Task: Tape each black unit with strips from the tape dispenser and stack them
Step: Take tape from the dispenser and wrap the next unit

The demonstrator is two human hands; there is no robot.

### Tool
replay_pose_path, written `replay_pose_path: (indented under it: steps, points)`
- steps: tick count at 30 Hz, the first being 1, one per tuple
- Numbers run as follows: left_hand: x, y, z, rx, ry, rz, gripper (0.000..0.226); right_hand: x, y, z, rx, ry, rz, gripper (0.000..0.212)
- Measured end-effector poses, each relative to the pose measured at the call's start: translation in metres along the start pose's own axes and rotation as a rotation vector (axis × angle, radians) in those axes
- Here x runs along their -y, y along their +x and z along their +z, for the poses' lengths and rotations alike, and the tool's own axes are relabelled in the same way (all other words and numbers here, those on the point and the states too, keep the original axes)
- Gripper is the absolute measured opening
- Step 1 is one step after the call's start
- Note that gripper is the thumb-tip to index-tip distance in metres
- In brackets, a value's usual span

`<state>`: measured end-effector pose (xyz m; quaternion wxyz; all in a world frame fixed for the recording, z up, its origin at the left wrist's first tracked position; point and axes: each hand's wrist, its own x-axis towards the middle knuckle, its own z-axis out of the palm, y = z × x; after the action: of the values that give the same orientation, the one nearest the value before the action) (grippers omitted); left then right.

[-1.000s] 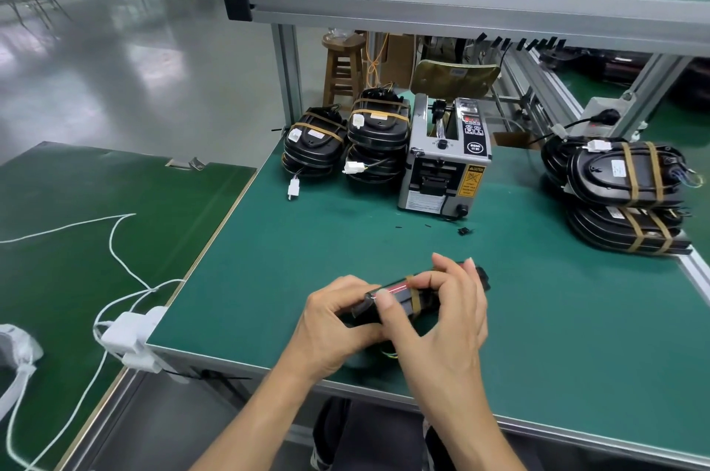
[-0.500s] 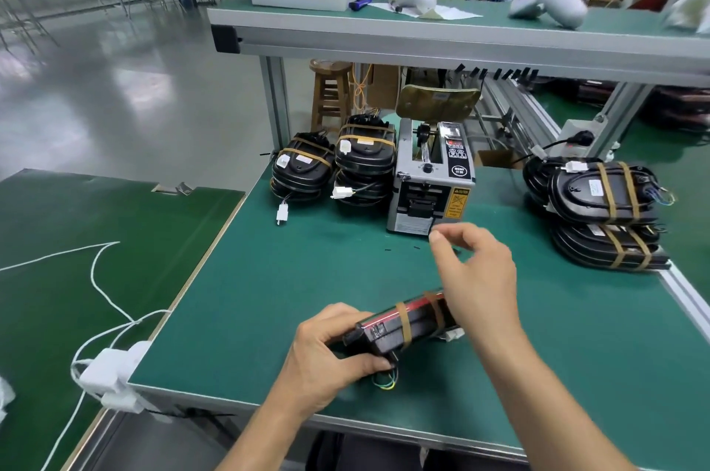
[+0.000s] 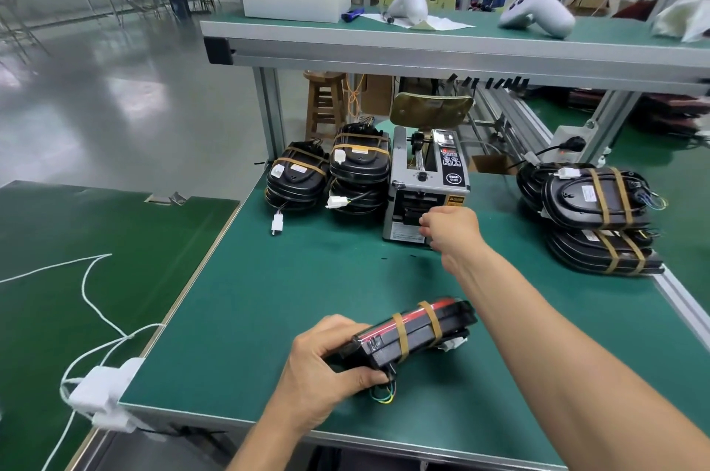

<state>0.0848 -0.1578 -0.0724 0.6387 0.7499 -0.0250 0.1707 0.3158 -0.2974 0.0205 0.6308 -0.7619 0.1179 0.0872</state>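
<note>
Reach is the change: a second ago both hands were wrapped round the black unit, and now the right hand has left it and gone forward to the mouth of the tape dispenser, well ahead of the left grip. Its fingers are curled together right at the outlet slot; whether they already pinch a strip I cannot tell (no tape shows between them). The left hand keeps its grip on the near end of the unit, fingers and thumb curled round it, holding it tilted just above or on the green worktop, with thin coloured wires trailing below the grip.

Two brown strips already cross the unit beyond the left grip, so the taping is likely well along, and this reach suggests one more strip is wanted before stacking. Finished units sit in piles far from the held one: a stack on the right and two stacks to the left of the dispenser. The held unit probably joins one of them next.
</note>
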Motion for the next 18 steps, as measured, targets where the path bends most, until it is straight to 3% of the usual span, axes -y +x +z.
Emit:
replay_pose_path:
  steps: [9,13,18]
  points:
    - [0.001,0.0,-0.001,0.003,0.014,-0.014,0.046,-0.003,0.007,0.005,-0.052,0.116,-0.036,0.025]
    - [0.0,0.0,-0.001,0.004,0.024,-0.019,0.046,0.001,0.007,0.01,-0.07,0.208,0.037,0.019]
    - [-0.001,0.0,-0.001,0.004,0.04,-0.009,0.045,0.009,0.011,0.014,-0.053,0.275,0.148,0.026]
